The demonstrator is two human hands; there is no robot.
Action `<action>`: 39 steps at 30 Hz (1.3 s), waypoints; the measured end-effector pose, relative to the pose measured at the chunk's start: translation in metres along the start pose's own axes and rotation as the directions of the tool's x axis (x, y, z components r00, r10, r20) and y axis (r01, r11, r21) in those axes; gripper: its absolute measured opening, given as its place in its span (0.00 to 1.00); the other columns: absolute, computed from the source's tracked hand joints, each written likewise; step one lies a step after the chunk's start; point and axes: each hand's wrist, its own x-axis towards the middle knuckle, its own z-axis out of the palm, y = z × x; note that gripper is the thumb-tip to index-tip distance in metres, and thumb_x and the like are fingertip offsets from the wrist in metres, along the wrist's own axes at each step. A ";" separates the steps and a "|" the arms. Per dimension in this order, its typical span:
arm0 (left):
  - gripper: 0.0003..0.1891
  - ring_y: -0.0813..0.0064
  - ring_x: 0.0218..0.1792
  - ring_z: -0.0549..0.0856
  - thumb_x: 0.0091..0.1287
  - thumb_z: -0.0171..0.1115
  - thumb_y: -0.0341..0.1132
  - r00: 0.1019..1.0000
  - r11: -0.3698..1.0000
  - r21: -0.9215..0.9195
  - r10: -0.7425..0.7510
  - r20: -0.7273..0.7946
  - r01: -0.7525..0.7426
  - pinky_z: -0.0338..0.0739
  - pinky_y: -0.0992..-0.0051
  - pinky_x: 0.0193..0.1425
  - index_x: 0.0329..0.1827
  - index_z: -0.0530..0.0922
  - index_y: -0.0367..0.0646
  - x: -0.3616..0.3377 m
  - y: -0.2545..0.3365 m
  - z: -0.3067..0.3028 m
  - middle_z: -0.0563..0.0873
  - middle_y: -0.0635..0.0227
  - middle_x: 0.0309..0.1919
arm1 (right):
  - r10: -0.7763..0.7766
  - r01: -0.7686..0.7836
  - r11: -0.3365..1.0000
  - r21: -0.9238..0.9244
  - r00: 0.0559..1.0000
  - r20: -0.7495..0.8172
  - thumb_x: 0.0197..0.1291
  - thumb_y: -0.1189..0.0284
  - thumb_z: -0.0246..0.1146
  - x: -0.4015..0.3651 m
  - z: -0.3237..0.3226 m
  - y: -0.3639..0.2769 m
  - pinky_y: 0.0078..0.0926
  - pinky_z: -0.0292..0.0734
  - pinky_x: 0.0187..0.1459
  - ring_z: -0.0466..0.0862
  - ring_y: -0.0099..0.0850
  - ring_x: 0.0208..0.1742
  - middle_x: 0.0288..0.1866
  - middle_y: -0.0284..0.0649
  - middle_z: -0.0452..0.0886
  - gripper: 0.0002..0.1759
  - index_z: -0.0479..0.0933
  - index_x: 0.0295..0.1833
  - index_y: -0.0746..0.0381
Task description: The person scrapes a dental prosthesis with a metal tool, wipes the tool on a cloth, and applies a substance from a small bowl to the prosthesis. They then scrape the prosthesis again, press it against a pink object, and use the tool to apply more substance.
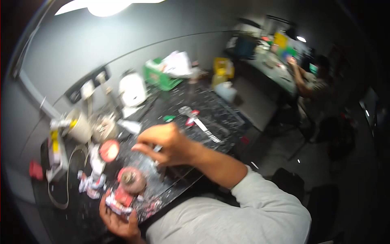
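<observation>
My left hand (120,223), low in the view, has its fingers round a white piece with red parts (118,203). Above the table, my right hand (166,144) is bent with fingers curled and the thumb toward them; a small greyish thing shows by the fingers, too blurred to name. Between the hands stands a round pinkish bottle or burner (133,181) with a narrow top. A round dish with pink-orange contents (109,150) is left of my right hand. White and red pieces (92,185) lie above my left hand.
The dark table (170,101) is strewn with white bits. On it are a metal strip tool (205,128), a green box (158,75) with papers and a beige pot (79,128). A yellow container (222,69) stands beyond. Another person (317,81) sits at a far bench.
</observation>
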 end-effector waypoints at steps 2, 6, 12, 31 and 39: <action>0.46 0.56 0.66 0.77 0.57 0.77 0.34 0.997 0.991 -0.114 -0.073 -0.007 0.072 0.71 0.60 0.72 0.74 0.58 0.26 0.004 0.017 0.008 0.73 0.43 0.67 | -0.040 0.040 0.998 -0.040 0.999 -0.007 0.58 0.75 0.74 -0.001 0.001 0.002 0.27 0.79 0.28 0.85 0.31 0.26 0.30 0.42 0.86 0.07 0.84 0.36 0.65; 0.43 0.58 0.68 0.76 0.57 0.76 0.26 0.998 0.980 -0.191 -0.051 0.028 0.055 0.69 0.61 0.75 0.73 0.61 0.28 0.006 0.021 0.006 0.73 0.45 0.68 | 0.027 -0.026 0.999 -0.021 0.999 0.044 0.60 0.75 0.74 0.002 0.003 -0.009 0.25 0.78 0.26 0.84 0.29 0.24 0.29 0.41 0.85 0.07 0.83 0.35 0.66; 0.46 0.60 0.63 0.81 0.55 0.78 0.28 0.992 0.993 -0.111 0.063 0.106 -0.051 0.74 0.62 0.69 0.76 0.60 0.28 0.002 0.031 -0.001 0.72 0.37 0.70 | -0.003 0.008 0.997 -0.072 0.997 0.071 0.58 0.79 0.74 0.003 0.000 -0.017 0.21 0.73 0.24 0.80 0.24 0.21 0.25 0.37 0.83 0.06 0.83 0.35 0.66; 0.44 0.54 0.60 0.81 0.49 0.75 0.31 0.941 0.903 0.270 0.305 0.150 -0.335 0.77 0.60 0.64 0.70 0.66 0.22 0.007 0.060 -0.007 0.77 0.38 0.60 | -0.009 0.023 0.994 -0.111 0.993 0.122 0.58 0.78 0.74 0.000 -0.001 -0.017 0.20 0.73 0.23 0.80 0.24 0.21 0.25 0.36 0.83 0.06 0.82 0.35 0.65; 0.41 0.58 0.52 0.84 0.47 0.81 0.33 0.948 0.874 0.367 0.304 0.098 -0.319 0.82 0.69 0.52 0.65 0.74 0.22 0.010 0.068 -0.005 0.79 0.39 0.56 | 0.011 0.003 0.995 -0.098 0.991 0.135 0.57 0.77 0.75 0.000 -0.001 -0.017 0.22 0.73 0.24 0.79 0.25 0.21 0.25 0.37 0.81 0.08 0.81 0.35 0.65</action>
